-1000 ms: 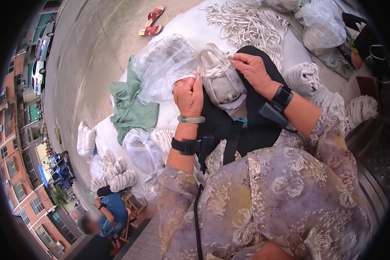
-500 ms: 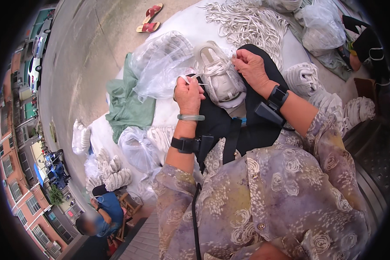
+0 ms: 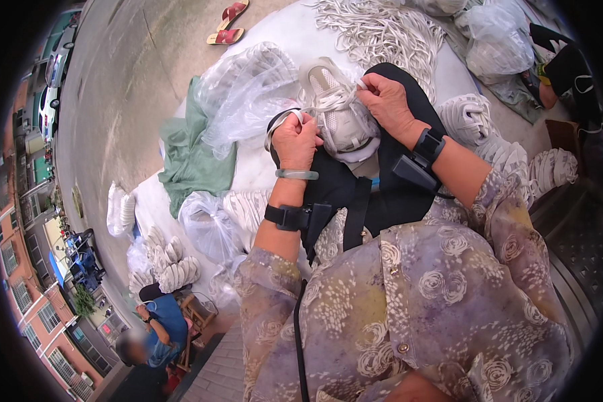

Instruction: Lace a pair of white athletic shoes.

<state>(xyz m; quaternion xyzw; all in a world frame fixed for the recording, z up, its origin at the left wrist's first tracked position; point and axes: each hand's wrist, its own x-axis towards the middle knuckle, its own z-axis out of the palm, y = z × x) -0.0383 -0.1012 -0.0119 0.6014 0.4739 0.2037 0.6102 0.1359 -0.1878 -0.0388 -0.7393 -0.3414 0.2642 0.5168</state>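
Observation:
A pale grey-white sneaker rests between my knees, toe toward me, with white laces threaded across its tongue. My left hand is closed at the shoe's left side, pinching a white shoelace whose loose length loops round the back of the hand. On the other side, my right hand pinches a lace near the shoe's upper eyelets. Both hands are lifted a little off the shoe, with lace running between it and the fingers.
A heap of loose white laces lies beyond the shoe. Clear plastic bags and a green cloth are on the left. More sneakers stand in rows at right. A co-worker in blue sits at lower left. Red sandals lie far off.
My left hand has shifted slightly, and the lace it holds now loops round its outer side. My right hand stays nearly in place at the shoe. The view has tilted a little.

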